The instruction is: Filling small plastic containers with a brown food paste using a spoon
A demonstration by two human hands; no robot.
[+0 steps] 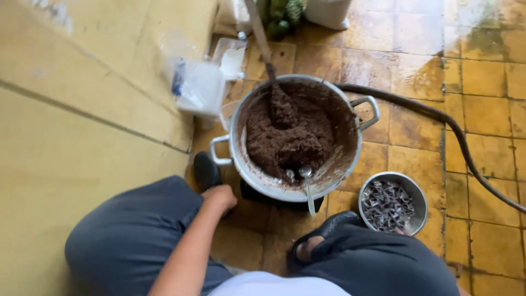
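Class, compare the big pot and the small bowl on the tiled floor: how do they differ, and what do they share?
The pot is much larger than the bowl. The pot has two side handles; the bowl has none. The pot holds a brown, pasty mass with a spoon in it; the bowl holds small dark folded pieces. Both are round, silvery metal.
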